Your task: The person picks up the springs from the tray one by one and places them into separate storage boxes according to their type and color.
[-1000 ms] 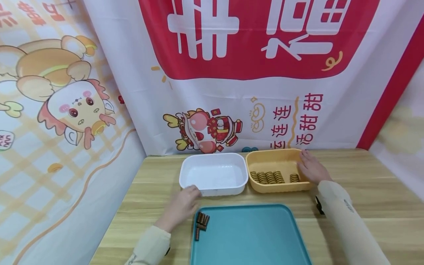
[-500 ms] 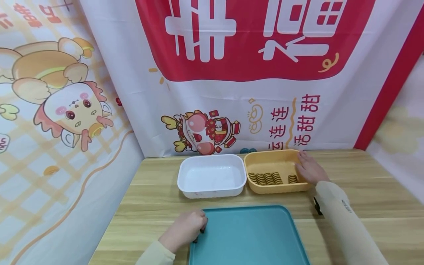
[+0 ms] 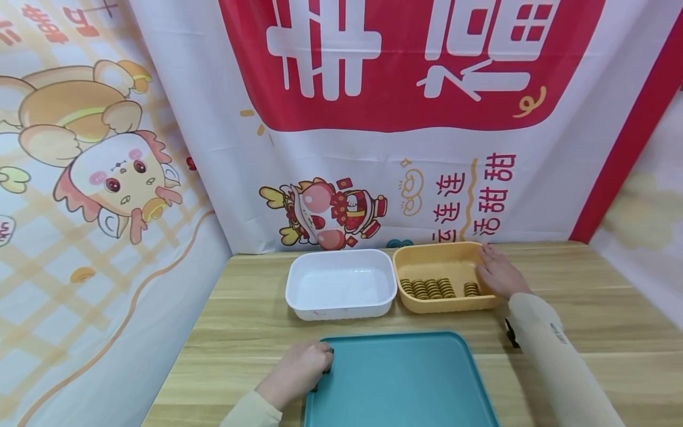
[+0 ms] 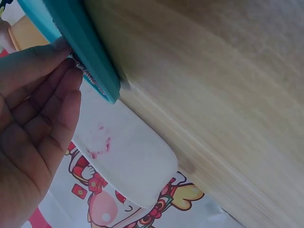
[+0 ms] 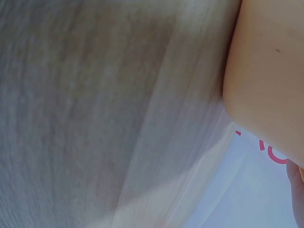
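My left hand (image 3: 300, 369) is at the left edge of the teal tray (image 3: 405, 379), its fingers bent in a pinch. Dark brown ribbed pieces (image 3: 315, 388) show just past the fingers; most of them are hidden by the hand. In the left wrist view, thumb and fingertips meet at the tray's rim (image 4: 102, 71), beside a ribbed piece (image 4: 89, 76). On the right, my right hand (image 3: 501, 273) rests against the right rim of the yellow box (image 3: 448, 305), fingers fairly straight. Inside that box stand several golden-brown ribbed pieces (image 3: 427, 289).
A white box (image 3: 341, 311) sits to the left of the yellow box, close beside it, behind the tray. All stand on a wooden table (image 3: 224, 332). A printed cloth (image 3: 224, 196) hangs at the table's back edge.
My left hand has come from beside the white box's front down to the tray's left edge, over the brown ribbed pieces. The right hand has stayed at the yellow box.
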Tool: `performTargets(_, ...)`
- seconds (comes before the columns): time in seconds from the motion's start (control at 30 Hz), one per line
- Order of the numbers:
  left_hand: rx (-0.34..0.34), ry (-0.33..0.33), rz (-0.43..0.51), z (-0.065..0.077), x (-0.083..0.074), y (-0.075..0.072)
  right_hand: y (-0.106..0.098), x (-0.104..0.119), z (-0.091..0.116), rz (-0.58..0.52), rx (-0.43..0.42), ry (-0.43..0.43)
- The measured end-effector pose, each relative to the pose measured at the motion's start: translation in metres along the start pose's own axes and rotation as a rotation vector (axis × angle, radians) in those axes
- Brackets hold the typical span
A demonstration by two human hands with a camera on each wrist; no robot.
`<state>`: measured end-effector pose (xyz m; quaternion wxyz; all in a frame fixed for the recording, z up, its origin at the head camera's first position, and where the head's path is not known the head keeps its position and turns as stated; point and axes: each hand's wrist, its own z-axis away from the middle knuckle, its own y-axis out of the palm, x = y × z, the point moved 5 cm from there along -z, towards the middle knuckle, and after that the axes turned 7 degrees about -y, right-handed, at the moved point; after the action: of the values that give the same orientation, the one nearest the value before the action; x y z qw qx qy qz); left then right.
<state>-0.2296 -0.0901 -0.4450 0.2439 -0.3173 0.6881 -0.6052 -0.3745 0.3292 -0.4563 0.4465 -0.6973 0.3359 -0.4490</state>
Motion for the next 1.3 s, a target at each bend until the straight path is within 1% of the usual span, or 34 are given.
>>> performTargets(0.07, 0.016, -0.011, 0.018, 0.002, 0.001, -0.001, 0.0, 0.0, 0.0, 0.004, 0.0, -0.001)
performTargets(0.2, 0.023, -0.005, 0.038, 0.007, 0.003, -0.001, 0.001, 0.0, 0.0, 0.001, 0.003, 0.004)
performTargets(0.27, 0.04, -0.004, 0.052, 0.008, 0.003, -0.001, 0.0, -0.001, 0.0, -0.006, 0.005, 0.007)
performTargets(0.5, 0.196, -0.054, 0.139, 0.013, 0.002, 0.001, -0.001, 0.001, 0.0, -0.016, 0.01, 0.014)
performTargets(0.6, 0.231, -0.061, 0.15, 0.014, 0.001, 0.0, -0.001, 0.0, 0.0, -0.014, 0.009, 0.015)
performTargets(0.7, 0.25, -0.057, 0.144, 0.014, -0.001, -0.001, -0.003, 0.001, 0.0, -0.014, 0.002, 0.014)
performTargets(0.87, 0.271, -0.057, 0.128, 0.014, -0.002, 0.0, -0.003, 0.001, 0.0, -0.009, -0.002, 0.011)
performTargets(1.1, 0.23, -0.046, 0.095, 0.016, -0.004, 0.001, -0.002, 0.002, -0.001, -0.006, -0.006, 0.005)
performTargets(1.3, 0.226, -0.048, 0.083, 0.015, -0.005, 0.0, 0.0, 0.002, 0.0, -0.001, -0.002, 0.009)
